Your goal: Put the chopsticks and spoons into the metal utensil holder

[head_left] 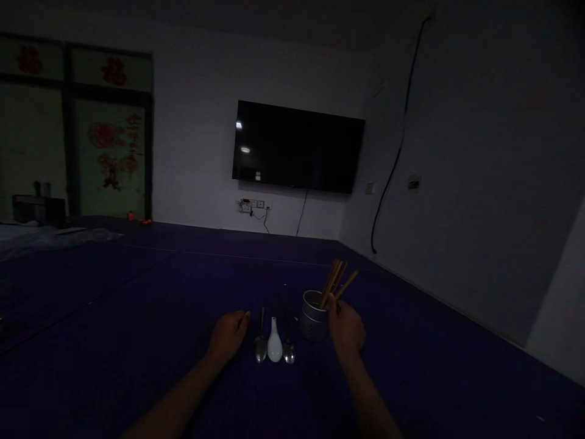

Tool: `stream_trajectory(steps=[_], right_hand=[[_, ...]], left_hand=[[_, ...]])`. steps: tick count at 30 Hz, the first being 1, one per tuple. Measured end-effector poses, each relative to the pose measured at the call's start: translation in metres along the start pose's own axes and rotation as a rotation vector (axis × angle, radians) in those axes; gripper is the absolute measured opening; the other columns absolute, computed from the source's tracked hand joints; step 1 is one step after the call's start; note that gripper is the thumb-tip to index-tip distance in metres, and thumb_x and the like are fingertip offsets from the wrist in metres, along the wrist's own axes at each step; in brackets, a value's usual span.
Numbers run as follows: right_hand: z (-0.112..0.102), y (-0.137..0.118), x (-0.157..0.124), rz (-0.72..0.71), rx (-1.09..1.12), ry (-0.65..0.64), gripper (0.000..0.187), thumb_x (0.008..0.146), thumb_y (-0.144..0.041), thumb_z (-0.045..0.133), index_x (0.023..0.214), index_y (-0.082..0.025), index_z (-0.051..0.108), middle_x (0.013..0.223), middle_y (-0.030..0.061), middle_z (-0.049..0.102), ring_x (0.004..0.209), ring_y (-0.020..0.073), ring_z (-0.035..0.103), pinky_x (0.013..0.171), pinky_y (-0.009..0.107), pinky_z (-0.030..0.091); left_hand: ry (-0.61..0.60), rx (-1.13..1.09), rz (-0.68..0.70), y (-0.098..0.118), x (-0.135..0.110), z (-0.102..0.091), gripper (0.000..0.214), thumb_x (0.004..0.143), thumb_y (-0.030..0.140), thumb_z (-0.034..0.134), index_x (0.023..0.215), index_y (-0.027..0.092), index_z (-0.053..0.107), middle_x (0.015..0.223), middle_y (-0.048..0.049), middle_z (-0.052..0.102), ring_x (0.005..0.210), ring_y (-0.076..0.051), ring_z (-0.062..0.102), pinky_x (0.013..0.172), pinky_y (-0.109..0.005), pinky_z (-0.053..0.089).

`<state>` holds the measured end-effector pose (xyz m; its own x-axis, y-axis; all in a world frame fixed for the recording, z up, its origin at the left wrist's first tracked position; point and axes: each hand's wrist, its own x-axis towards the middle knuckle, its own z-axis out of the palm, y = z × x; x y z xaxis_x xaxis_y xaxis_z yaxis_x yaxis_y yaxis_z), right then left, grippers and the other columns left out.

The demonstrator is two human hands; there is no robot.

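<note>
My left hand (228,334) rests on the dark blue tabletop with its fingers curled in and nothing visible in them. Just right of it lie a metal spoon (261,349), a white soup spoon (275,347) and another metal spoon (289,352), side by side with bowls towards me. A grey metal utensil holder (312,322) stands upright beyond them to the right, with several wooden chopsticks (334,277) leaning in it. At its right rim, my right hand (348,329) is closed, the thumb against the chopsticks; its other fingertips are hidden.
The room is dim. Clear plastic sheeting (50,241) and a dark box (39,210) lie at far left. Small orange items (145,222) sit near the table's far edge. A television (297,146) hangs on the wall, and a black cable (397,158) dangles at the right.
</note>
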<state>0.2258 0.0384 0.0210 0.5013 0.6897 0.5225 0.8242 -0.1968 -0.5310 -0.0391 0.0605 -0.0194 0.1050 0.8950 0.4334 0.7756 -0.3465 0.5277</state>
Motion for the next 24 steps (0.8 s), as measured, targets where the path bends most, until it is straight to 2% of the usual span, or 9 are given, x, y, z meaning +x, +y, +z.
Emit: stream_trajectory(steps=[5, 7, 9, 11, 13, 16, 19, 22, 24], right_hand=[[-0.004, -0.004, -0.003, 0.033, 0.003, -0.043, 0.062, 0.091, -0.059, 0.02, 0.087, -0.019, 0.068, 0.085, 0.0151, 0.069, 0.066, 0.0224, 0.061, 0.054, 0.029, 0.03], [-0.006, -0.005, -0.003, 0.048, 0.041, -0.018, 0.063, 0.09, -0.06, 0.021, 0.092, -0.018, 0.068, 0.084, 0.0155, 0.068, 0.067, 0.0237, 0.061, 0.054, 0.029, 0.031], [-0.009, -0.007, -0.003, 0.087, 0.141, 0.104, 0.062, 0.089, -0.06, 0.023, 0.105, -0.016, 0.064, 0.085, 0.015, 0.068, 0.069, 0.0248, 0.061, 0.055, 0.03, 0.033], [-0.014, -0.009, -0.003, 0.131, 0.274, 0.309, 0.063, 0.089, -0.059, 0.025, 0.118, -0.013, 0.056, 0.086, 0.0142, 0.068, 0.071, 0.0252, 0.061, 0.057, 0.031, 0.035], [-0.019, -0.011, -0.004, 0.125, 0.402, 0.491, 0.063, 0.089, -0.057, 0.027, 0.123, -0.01, 0.052, 0.086, 0.0137, 0.067, 0.073, 0.0248, 0.061, 0.06, 0.031, 0.038], [-0.023, -0.016, -0.011, 0.011, 0.537, 0.573, 0.058, 0.089, -0.055, 0.03, 0.116, -0.01, 0.055, 0.091, 0.0144, 0.066, 0.077, 0.0236, 0.061, 0.064, 0.03, 0.041], [-0.018, -0.027, -0.025, -0.174, 0.555, 0.445, 0.052, 0.091, -0.052, 0.029, 0.101, -0.014, 0.062, 0.089, 0.0118, 0.068, 0.076, 0.0216, 0.062, 0.065, 0.029, 0.042], [-0.008, -0.042, -0.043, -0.448, 0.451, 0.234, 0.05, 0.093, -0.049, 0.027, 0.09, -0.017, 0.065, 0.085, 0.0092, 0.07, 0.072, 0.0186, 0.063, 0.064, 0.026, 0.042], [-0.003, -0.052, -0.053, -0.639, 0.324, 0.02, 0.048, 0.095, -0.043, 0.026, 0.087, -0.018, 0.066, 0.081, 0.0077, 0.07, 0.072, 0.0161, 0.064, 0.064, 0.023, 0.04]], left_hand=[[0.019, 0.012, 0.022, -0.002, 0.001, 0.001, 0.049, 0.093, 0.04, 0.025, 0.064, 0.018, 0.058, 0.061, -0.0038, 0.062, 0.06, -0.016, 0.057, 0.056, -0.025, 0.031], [0.019, 0.011, 0.025, -0.002, 0.001, 0.001, 0.048, 0.093, 0.04, 0.026, 0.064, 0.018, 0.058, 0.062, -0.004, 0.062, 0.06, -0.016, 0.057, 0.056, -0.025, 0.03], [0.025, 0.011, 0.033, -0.002, 0.001, 0.001, 0.047, 0.093, 0.039, 0.026, 0.065, 0.018, 0.058, 0.063, -0.0044, 0.063, 0.061, -0.016, 0.058, 0.057, -0.025, 0.031], [0.038, 0.019, 0.048, -0.002, 0.001, 0.001, 0.047, 0.092, 0.039, 0.026, 0.066, 0.017, 0.059, 0.064, -0.0048, 0.063, 0.062, -0.016, 0.058, 0.059, -0.025, 0.032], [0.043, 0.033, 0.061, -0.002, 0.001, 0.002, 0.047, 0.093, 0.038, 0.026, 0.065, 0.017, 0.059, 0.064, -0.0049, 0.063, 0.062, -0.016, 0.058, 0.06, -0.025, 0.033], [0.026, 0.07, 0.086, -0.002, 0.001, 0.004, 0.047, 0.093, 0.038, 0.026, 0.065, 0.018, 0.058, 0.063, -0.0042, 0.062, 0.061, -0.016, 0.058, 0.059, -0.025, 0.033], [0.002, 0.121, 0.132, 0.0, 0.0, 0.004, 0.048, 0.093, 0.039, 0.026, 0.065, 0.018, 0.058, 0.064, -0.0042, 0.062, 0.064, -0.016, 0.058, 0.061, -0.026, 0.034], [-0.041, 0.178, 0.193, 0.004, -0.002, 0.002, 0.046, 0.093, 0.04, 0.028, 0.066, 0.019, 0.059, 0.067, -0.0045, 0.064, 0.067, -0.017, 0.058, 0.063, -0.027, 0.035], [-0.066, 0.22, 0.22, 0.007, -0.005, 0.001, 0.044, 0.092, 0.042, 0.032, 0.067, 0.019, 0.06, 0.07, -0.0051, 0.065, 0.07, -0.017, 0.058, 0.065, -0.028, 0.035]])
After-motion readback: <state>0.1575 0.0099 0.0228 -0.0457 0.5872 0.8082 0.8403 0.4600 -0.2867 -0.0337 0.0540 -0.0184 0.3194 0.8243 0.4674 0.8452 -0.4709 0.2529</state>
